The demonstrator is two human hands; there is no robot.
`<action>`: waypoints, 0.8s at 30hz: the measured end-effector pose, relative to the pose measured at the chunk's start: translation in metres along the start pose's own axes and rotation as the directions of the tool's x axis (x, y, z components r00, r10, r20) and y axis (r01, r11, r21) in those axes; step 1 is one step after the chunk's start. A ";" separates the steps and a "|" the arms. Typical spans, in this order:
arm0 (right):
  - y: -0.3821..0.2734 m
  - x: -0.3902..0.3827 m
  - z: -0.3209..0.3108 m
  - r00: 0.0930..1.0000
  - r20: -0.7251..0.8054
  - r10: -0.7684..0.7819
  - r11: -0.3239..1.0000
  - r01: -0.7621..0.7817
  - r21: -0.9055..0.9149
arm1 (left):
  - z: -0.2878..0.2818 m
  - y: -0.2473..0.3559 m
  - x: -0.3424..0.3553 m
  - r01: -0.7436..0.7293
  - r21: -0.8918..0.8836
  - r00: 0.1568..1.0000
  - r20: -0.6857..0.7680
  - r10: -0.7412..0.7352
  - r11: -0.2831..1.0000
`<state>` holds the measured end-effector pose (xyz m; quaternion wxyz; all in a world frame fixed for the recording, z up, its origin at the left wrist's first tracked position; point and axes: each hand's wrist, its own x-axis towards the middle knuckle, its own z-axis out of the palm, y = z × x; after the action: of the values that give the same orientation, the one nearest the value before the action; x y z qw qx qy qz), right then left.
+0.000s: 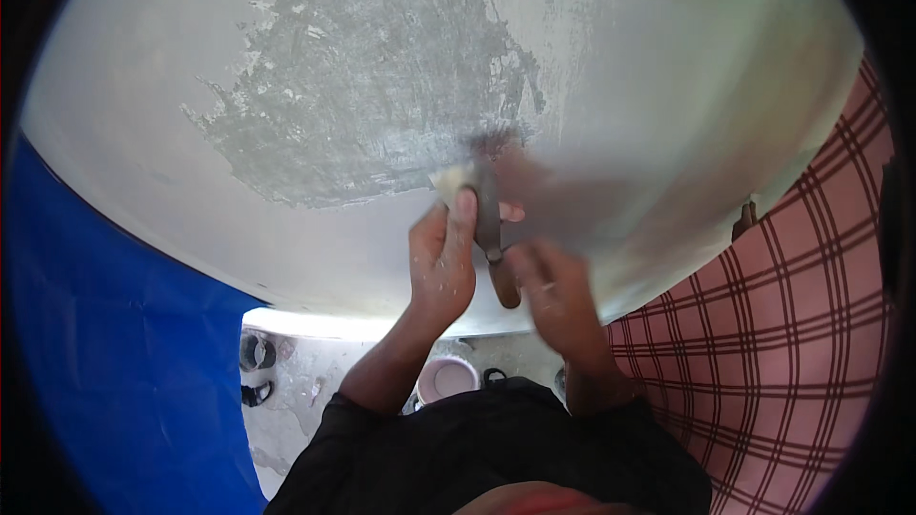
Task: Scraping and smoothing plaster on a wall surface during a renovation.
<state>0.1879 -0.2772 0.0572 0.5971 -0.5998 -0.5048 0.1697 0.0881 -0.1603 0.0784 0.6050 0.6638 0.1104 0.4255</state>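
Observation:
In front of me is a large, pale, smooth curved surface (649, 67) with a rough-edged grey patch (353, 67) of damp-looking coating. My left hand (447, 257) grips a putty knife (489, 215) by its dark blade, thumb on the near side and fingertips showing past the far side. The wooden handle points down toward me. A cream-coloured lump (452, 177) shows at the thumb tip, blurred. Close beside the handle is my right hand (558, 296), its fingers bent and smeared by motion; whether they touch the handle is unclear. Pale flecks mark both hands.
A blue sheet (114, 343) hangs at the left and a pink checked cloth (763, 353) at the right. Below, a pale bucket (447, 379) stands on the stained floor (305, 386), near a black sandal (256, 393) and a dark round container (256, 351).

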 end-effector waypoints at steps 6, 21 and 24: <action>0.026 0.054 -0.046 0.539 -0.692 -0.480 0.876 0.340 -0.343 | 0.023 0.028 0.028 0.297 -0.011 0.955 -0.007 -0.297 0.955; 0.071 0.085 -0.039 0.387 -0.485 -0.785 0.592 0.234 -0.771 | 0.039 0.036 0.030 0.248 0.108 0.949 -0.228 -0.219 0.963; 0.073 0.083 -0.033 0.399 -0.475 -0.784 0.587 0.230 -0.776 | 0.036 0.041 0.033 0.288 0.090 0.935 -0.243 -0.259 0.953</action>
<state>0.2799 -0.2121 0.0326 0.5512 -0.5622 -0.3783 -0.4868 0.1185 -0.1733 0.1325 0.5994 0.6248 0.2968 0.4028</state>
